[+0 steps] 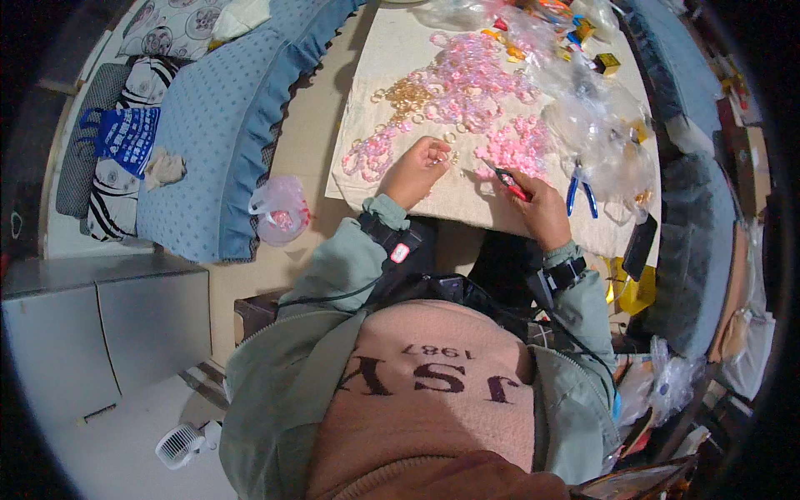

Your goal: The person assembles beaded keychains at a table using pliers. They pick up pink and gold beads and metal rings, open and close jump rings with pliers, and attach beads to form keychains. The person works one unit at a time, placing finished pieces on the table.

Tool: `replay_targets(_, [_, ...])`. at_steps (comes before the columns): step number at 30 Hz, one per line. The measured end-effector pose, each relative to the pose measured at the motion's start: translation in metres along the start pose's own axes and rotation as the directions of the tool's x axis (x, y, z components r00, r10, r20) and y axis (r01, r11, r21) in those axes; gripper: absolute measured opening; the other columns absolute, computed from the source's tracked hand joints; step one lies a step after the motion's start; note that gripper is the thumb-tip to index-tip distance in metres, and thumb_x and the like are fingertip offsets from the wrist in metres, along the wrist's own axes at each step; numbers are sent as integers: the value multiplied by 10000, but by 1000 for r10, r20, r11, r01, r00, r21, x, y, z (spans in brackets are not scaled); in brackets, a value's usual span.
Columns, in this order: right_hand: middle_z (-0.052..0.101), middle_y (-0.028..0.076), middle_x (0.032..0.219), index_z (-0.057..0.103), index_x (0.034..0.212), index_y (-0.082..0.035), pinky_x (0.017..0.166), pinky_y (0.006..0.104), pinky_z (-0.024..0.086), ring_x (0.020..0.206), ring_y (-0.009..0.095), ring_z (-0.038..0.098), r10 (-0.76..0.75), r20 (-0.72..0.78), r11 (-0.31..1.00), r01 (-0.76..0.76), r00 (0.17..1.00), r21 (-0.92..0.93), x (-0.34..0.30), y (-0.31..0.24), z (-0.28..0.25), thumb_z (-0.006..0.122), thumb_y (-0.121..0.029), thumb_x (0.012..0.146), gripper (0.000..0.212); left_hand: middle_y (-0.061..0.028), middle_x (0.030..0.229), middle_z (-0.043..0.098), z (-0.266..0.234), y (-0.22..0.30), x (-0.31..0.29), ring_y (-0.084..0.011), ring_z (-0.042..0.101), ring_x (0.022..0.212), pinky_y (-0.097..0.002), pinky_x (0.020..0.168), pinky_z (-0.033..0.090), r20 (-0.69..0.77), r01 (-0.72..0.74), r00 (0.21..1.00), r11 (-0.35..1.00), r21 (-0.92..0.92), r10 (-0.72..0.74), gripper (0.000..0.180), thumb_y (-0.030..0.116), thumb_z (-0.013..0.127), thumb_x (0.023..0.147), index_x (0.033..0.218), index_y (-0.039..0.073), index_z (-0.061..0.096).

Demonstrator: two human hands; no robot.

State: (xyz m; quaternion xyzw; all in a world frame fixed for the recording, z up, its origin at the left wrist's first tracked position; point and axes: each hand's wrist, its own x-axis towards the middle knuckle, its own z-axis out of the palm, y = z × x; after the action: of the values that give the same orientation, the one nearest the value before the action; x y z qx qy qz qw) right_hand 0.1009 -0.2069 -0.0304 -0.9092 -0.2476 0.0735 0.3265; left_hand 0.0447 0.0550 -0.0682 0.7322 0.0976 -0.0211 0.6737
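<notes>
My right hand (pixel 542 203) is wrapped round red-handled pliers (pixel 514 187), whose dark jaws point up and to the left over the table. To its left, my left hand (pixel 419 169) has its fingers curled in a pinch; what they hold is too small to make out. Small gold-coloured bits (pixel 455 158) lie between the two hands. Just beyond the pliers is a heap of loose pink beads (pixel 517 144). A large pile of pink beaded strings (pixel 471 79) spreads farther back, with gold rings (pixel 408 98) at its left side. Another pink beaded string (pixel 367 158) lies left of my left hand.
Blue-handled pliers (pixel 581 193) lie on the cloth-covered table (pixel 358 108) at the right. Clear plastic bags (pixel 596 117) crowd its right side, and a dark flat object (pixel 640 247) sits at the right edge. A plastic bag (pixel 281 210) with pink items is on the floor beside the blue sofa (pixel 212 142).
</notes>
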Motion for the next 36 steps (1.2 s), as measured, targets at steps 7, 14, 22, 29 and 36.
replay_targets(7, [637, 148, 816, 692, 1204, -150, 668, 440, 506, 776, 329, 643, -133, -179, 980, 102, 975, -171, -6, 13, -1, 742, -260, 829, 394, -18, 910, 576, 2, -12, 4, -83, 558, 779, -259, 688, 504, -96, -233, 958, 929, 286, 269, 219, 12, 595, 907, 1122, 25, 555])
replay_targets(14, [614, 108, 1057, 621, 1284, -131, 812, 453, 468, 960, 331, 601, -211, -348, 927, 73, 914, -369, 10, 50, -16, 752, -262, 794, 524, -87, 1045, 707, 5, 12, -5, -125, 633, 804, -253, 753, 514, -84, 4, 996, 1000, 0, -4, 216, 185, 519, 1033, 1143, 20, 605])
replay_targets(22, [635, 126, 1059, 645, 1169, -88, 842, 438, 489, 992, 343, 609, -432, -382, 874, 277, 817, -399, 25, 26, -12, 767, -160, 774, 420, -79, 1208, 695, -3, 23, -9, -128, 615, 1091, -276, 933, 442, -28, -74, 997, 954, -291, 69, 394, 307, 450, 1058, 1226, 26, 669])
replay_targets(29, [673, 158, 951, 678, 1022, -48, 754, 409, 527, 867, 321, 662, -271, 7, 953, 267, 963, 141, 38, -13, 29, 698, -149, 859, 193, -138, 1340, 616, -4, 42, -20, -184, 592, 1200, -300, 1035, 429, 125, 18, 991, 880, -475, 47, 471, 304, 380, 1076, 1373, -27, 533])
replay_targets(36, [681, 149, 947, 685, 990, -47, 756, 364, 517, 851, 286, 659, -188, 37, 973, 181, 981, 146, 52, -8, 28, 726, -182, 842, 205, -153, 1365, 597, -14, 46, -29, -215, 573, 1270, -306, 1017, 455, 98, 44, 995, 873, -486, 5, 527, 378, 416, 1077, 1433, -8, 466])
